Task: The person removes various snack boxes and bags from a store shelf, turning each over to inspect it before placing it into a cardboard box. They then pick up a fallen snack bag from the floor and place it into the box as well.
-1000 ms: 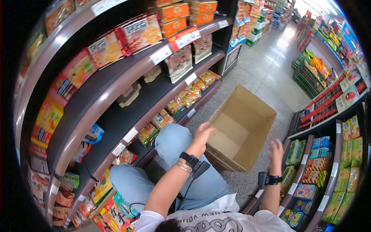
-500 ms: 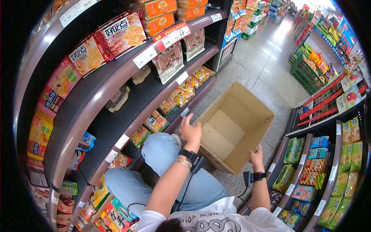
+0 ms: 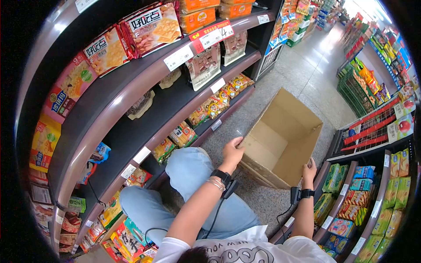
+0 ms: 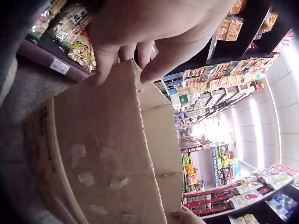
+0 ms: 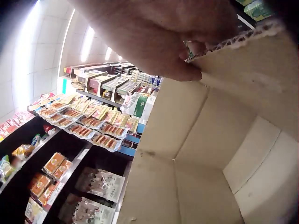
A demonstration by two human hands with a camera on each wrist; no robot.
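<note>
An open-topped cardboard box (image 3: 280, 144) stands in the aisle in front of the person's knees, with a bare bottom and no flaps up. My left hand (image 3: 233, 154) grips its near left corner. In the left wrist view the thumb (image 4: 156, 70) goes over the torn rim while the other fingers lie on the outer wall. At the near right corner my right hand (image 3: 309, 171) holds the rim. The right wrist view shows its thumb (image 5: 184, 72) along the inside edge, the other fingers partly hidden behind the cardboard wall (image 5: 247, 70).
Curved shelves (image 3: 127, 105) with packaged snacks rise on the left. Lower shelves (image 3: 351, 197) of biscuit packs stand close on the right. Beyond the box, the tiled floor (image 3: 302, 65) leads past a green crate (image 3: 357, 90). A carton of colourful packs (image 3: 131, 236) is by the person's leg.
Both hands were off or only partly on the box; the left hand lifted away, then came back to its corner. The right hand came in from the right and took the rim.
</note>
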